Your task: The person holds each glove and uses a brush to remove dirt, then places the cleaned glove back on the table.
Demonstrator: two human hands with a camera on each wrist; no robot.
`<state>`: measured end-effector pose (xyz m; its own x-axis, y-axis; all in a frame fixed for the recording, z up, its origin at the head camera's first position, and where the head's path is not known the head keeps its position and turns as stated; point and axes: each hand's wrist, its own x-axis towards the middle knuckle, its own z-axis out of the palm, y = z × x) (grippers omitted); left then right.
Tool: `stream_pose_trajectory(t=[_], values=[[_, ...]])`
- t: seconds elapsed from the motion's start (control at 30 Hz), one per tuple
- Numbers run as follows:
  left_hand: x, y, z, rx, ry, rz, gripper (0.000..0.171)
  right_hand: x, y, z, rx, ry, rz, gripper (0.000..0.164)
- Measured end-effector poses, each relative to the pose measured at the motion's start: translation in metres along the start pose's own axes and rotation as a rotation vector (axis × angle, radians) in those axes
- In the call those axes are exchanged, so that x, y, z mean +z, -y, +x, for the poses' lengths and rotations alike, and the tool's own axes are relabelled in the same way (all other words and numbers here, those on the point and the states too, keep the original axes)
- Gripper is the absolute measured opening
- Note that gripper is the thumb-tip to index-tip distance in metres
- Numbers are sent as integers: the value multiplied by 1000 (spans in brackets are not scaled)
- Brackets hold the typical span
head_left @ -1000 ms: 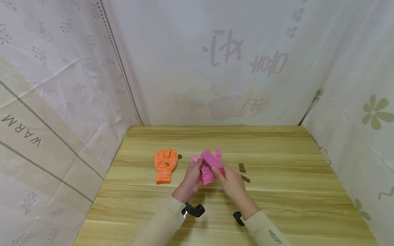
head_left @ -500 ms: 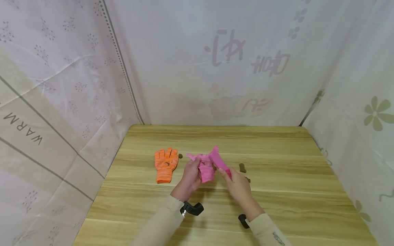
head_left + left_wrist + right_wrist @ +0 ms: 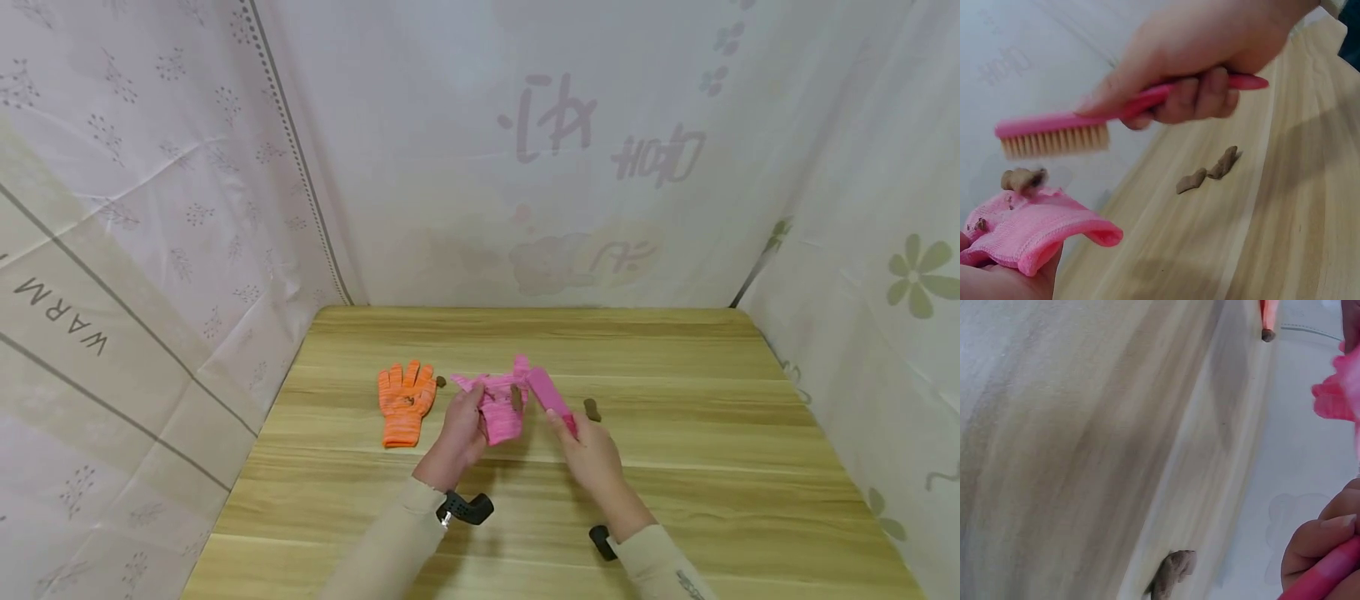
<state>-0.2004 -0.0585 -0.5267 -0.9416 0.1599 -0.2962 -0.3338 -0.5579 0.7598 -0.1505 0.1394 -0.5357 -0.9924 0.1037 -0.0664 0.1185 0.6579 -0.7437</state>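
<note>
My left hand (image 3: 463, 429) grips a pink knitted glove (image 3: 501, 418) by its left side, above the table, fingers of the glove pointing away. On the glove lies a brown clump (image 3: 1022, 180), with smaller brown crumbs (image 3: 981, 224) further along. A pink brush (image 3: 549, 393) with pale bristles (image 3: 1057, 142) is in my right hand (image 3: 592, 454), which grips its handle with the thumb along the back. In the left wrist view the bristles face down, a small gap above the clump. The right wrist view catches only my fingers (image 3: 1316, 544) on the brush handle.
An orange knitted glove (image 3: 405, 407) with brown marks lies flat on the wooden table (image 3: 675, 500), left of my hands. Next to it sits a small brown lump (image 3: 441, 382). More brown lumps (image 3: 1222, 164) lie on the right. Printed curtains (image 3: 420, 167) surround the table.
The brush has moved right, from across the pink glove to its right edge, baring the brown clump on it. My left hand has shifted slightly left with the glove.
</note>
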Motion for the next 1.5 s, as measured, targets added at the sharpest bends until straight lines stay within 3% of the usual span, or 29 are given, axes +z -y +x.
stream_pose_trajectory(t=[0.17, 0.47, 0.73, 1.13, 1.5], values=[[-1, 5, 1, -11, 20, 28, 20, -4, 12, 0, -20, -3, 56, 61], [10, 10, -2, -31, 12, 102, 26, 1, 28, 1, -134, -43, -10, 49], [11, 6, -1, -7, -5, 40, 41, 3, 14, 3, -74, -16, -6, 55], [17, 2, -3, -19, 20, 4, 41, -2, 3, 2, -39, -18, -38, 57], [20, 5, -1, -26, 79, 4, 46, -14, -16, 0, 39, -123, -55, 63]])
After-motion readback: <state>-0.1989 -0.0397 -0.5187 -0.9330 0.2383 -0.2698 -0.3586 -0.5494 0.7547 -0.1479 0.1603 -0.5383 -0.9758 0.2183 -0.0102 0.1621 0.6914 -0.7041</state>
